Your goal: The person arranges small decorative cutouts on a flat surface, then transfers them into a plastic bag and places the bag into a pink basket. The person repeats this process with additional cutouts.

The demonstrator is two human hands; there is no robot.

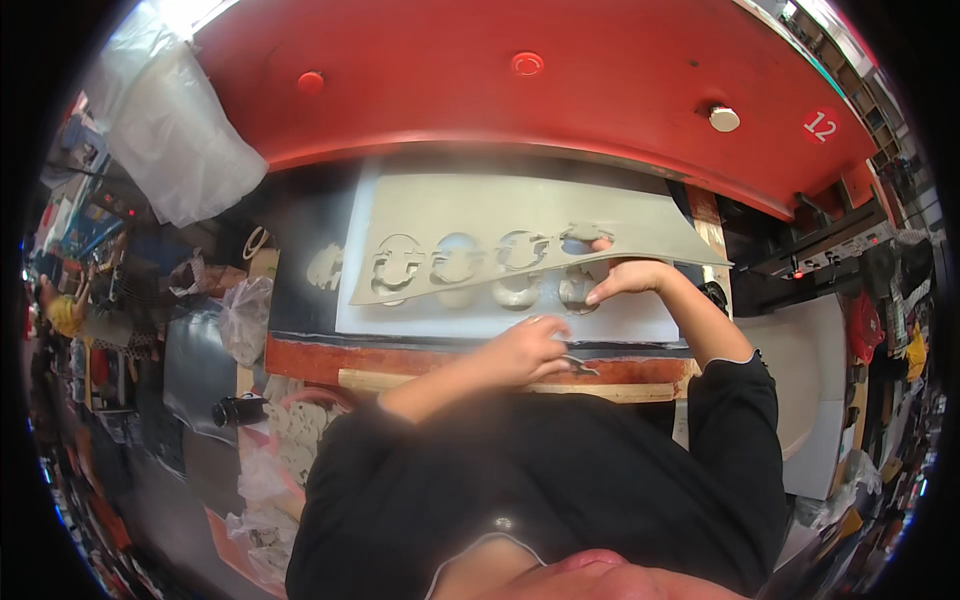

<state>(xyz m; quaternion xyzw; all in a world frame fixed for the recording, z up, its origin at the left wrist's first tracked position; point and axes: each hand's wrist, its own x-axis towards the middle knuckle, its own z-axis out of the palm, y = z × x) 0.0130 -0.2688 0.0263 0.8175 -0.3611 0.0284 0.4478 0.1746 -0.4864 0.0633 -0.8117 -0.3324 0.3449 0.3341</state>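
"How did the right hand (635,278) stand?"
"Thumb and forefinger parted at the beige sheet's (480,205) near edge, touching it; whether it gripped, I couldn't tell."
"And the left hand (528,350)?"
"Loosely curled by the near edge of the white board (400,322), a small dark piece (582,367) at its fingertips. Held or not, I couldn't say."
"Any room?"
"Bare board lay between the left hand and the sheet. Past the sheet's far edge, the red machine (430,90) closed things in."
"So the sheet was where?"
"Over the board, beyond the left hand, reaching to either side of the right."
"What was hidden?"
"The right hand's other fingers; the left hand's fingertips were blurred."
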